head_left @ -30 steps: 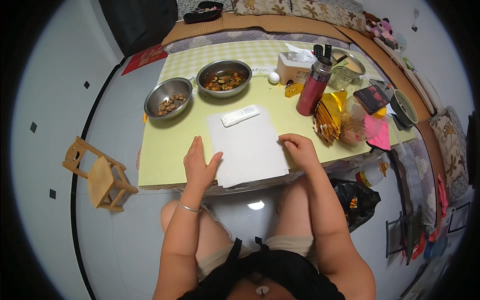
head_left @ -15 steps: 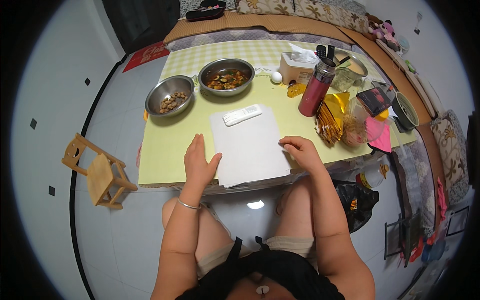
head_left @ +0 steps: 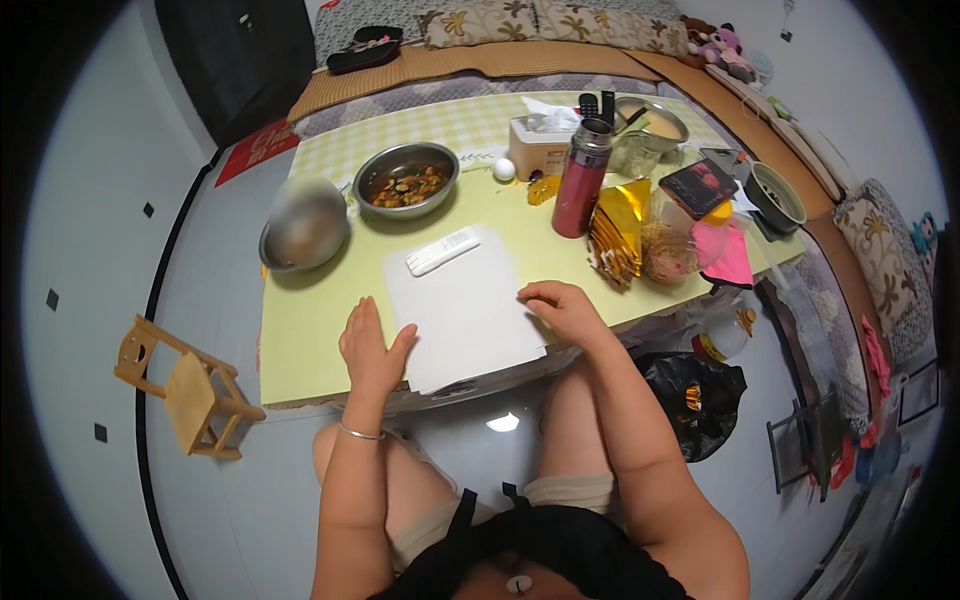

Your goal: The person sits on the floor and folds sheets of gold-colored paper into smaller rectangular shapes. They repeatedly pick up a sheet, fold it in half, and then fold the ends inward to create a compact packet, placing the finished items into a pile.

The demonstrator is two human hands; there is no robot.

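A stack of white paper sheets (head_left: pixel 465 325) lies on the table near its front edge, a few sheets slightly out of line. On its upper part rests a long white packet (head_left: pixel 443 252). My left hand (head_left: pixel 373 350) lies beside the stack's left edge, fingers stretched and thumb pointing at the paper. At the right edge is my right hand (head_left: pixel 566 312), its fingers loosely bent and the fingertips at the paper. Neither hand visibly grips anything.
Behind stand a steel bowl of chopped food in liquid (head_left: pixel 408 205), a blurred steel bowl (head_left: pixel 275 245), an egg (head_left: pixel 503 169) and a tissue box (head_left: pixel 538 150). A red thermos (head_left: pixel 580 190) and gold packets (head_left: pixel 618 240) crowd the right. A wooden chair (head_left: pixel 188 390) stands left.
The whole view has shifted, so the table and its things sit further left in the picture. Both hands keep nearly the same places beside the paper. The left bowl is now blurred.
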